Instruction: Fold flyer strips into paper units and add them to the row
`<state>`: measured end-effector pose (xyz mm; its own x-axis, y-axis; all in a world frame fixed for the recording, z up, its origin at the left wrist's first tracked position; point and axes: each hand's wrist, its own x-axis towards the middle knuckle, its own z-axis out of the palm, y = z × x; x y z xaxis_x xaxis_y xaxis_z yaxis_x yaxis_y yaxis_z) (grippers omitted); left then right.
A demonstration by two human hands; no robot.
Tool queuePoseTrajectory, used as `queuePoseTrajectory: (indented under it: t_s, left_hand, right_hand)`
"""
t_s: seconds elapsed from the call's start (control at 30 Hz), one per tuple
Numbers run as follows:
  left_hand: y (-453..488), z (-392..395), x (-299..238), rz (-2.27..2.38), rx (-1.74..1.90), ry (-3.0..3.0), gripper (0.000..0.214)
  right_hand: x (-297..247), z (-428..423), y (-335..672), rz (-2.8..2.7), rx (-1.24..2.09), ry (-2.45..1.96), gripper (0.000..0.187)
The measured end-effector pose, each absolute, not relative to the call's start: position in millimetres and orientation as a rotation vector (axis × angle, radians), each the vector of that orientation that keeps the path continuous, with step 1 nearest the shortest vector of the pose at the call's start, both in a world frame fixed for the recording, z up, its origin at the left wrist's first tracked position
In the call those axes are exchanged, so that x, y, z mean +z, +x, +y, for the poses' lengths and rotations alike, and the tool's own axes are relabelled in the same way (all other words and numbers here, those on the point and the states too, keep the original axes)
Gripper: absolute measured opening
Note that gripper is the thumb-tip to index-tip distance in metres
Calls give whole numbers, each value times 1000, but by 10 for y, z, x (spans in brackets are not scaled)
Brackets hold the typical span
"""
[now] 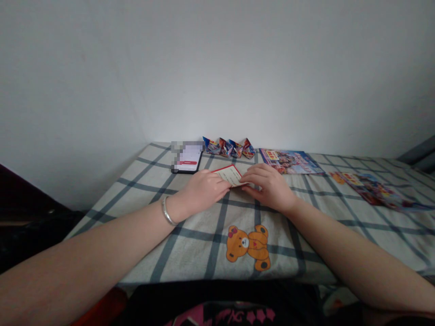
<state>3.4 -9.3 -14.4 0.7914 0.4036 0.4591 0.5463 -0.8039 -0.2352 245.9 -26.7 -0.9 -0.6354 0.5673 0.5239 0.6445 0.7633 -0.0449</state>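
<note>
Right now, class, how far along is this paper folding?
Done: a row of folded paper shapes stands by the wall. In hand: left hand and right hand meet on a red-edged sheet. Left: the middle flyer and the far flyer lie flat, seemingly unfolded.

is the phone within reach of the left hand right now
Probably yes: the phone lies just beyond the left hand on bare cloth, nothing between them, though that hand holds the red-edged paper.
</note>
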Motion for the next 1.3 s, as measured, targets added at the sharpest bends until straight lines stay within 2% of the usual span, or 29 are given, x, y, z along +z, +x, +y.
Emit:
queuePoseTrajectory:
  t_s: [0.13, 0.23, 0.37, 0.57, 0.63, 0.77, 0.87, 1.0, 1.17, 1.3]
  left_hand:
    - [15, -67, -161, -960, -657, -2686, 18]
    - [7, -29, -187, -1174, -890, -2829, 14]
    - [19, 28, -237, -1228, -1376, -3141, 21]
    - [80, 54, -289, -1213, -1663, -3501, 31]
    - [96, 57, -293, -1181, -1716, -3551, 32]
    - [101, 67, -299, -1224, -1632, -3621, 30]
    - [88, 83, -316, -1296, -1650, -3598, 30]
    - [68, 114, -350, -1394, -1737, -3501, 39]
    - [60, 116, -344, -1483, -1878, -3437, 37]
    - [59, 83, -300, -1487, -1952, -3432, 44]
  right_hand:
    - [-72, -190, 2511, -2356, -114, -1005, 40]
    - [-119, -130, 2567, -2271, -45, -1065, 51]
    - [-157, -83, 2598, -2192, 28, -1097, 55]
    - [-211, -49, 2581, -2014, 386, -1133, 70]
    - [-233, -37, 2583, -2025, 482, -1133, 63]
    - [-259, -25, 2575, -2054, 585, -1105, 33]
    - [-246, -30, 2555, -2028, 657, -1084, 21]
    - [-234, -25, 2546, -1930, 668, -1091, 21]
    - [-262, 7, 2545, -1748, 922, -1038, 27]
    - [-263, 13, 2554, -1678, 1012, -1088, 28]
